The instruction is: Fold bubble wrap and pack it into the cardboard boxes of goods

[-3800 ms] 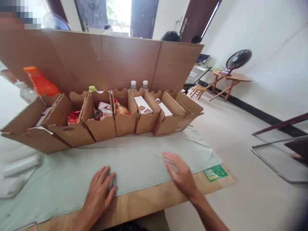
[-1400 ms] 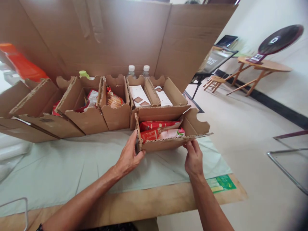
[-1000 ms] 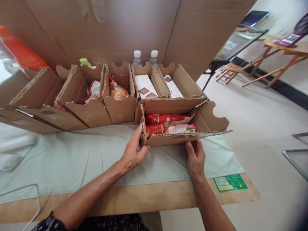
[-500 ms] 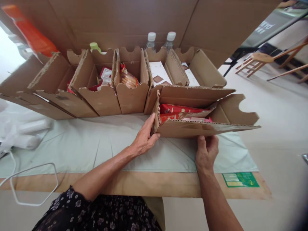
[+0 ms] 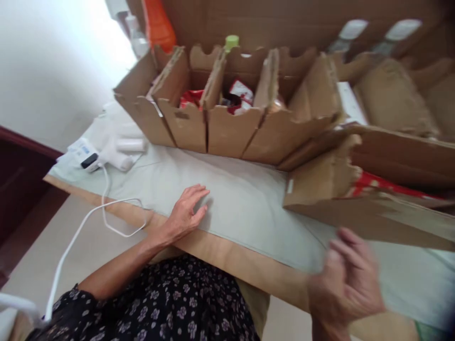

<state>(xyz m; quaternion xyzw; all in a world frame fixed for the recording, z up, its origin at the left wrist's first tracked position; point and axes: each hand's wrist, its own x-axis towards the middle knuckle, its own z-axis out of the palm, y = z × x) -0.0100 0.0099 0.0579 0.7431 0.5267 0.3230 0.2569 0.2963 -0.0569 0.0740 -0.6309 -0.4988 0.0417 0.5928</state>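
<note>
My left hand is just above the pale green cloth, thumb and fingers apart, holding nothing. My right hand, blurred by motion, is in front of a cardboard file box and apart from it. Its fingers are loosely bent and I see nothing in them. That box lies across the front of the row at the right, with a red packet inside. Behind, several upright cardboard boxes stand side by side. A red packet and a red and white packet show in two of them.
Left on the table are a white handheld device and a looping white cable. An orange bottle, a green cap and two white-capped bottles stand behind the boxes. A wooden table edge runs in front.
Both my hands have let go of the front box, which now lies against the row. My left hand has moved left over the cloth, my right toward me. The view has swung left.
</note>
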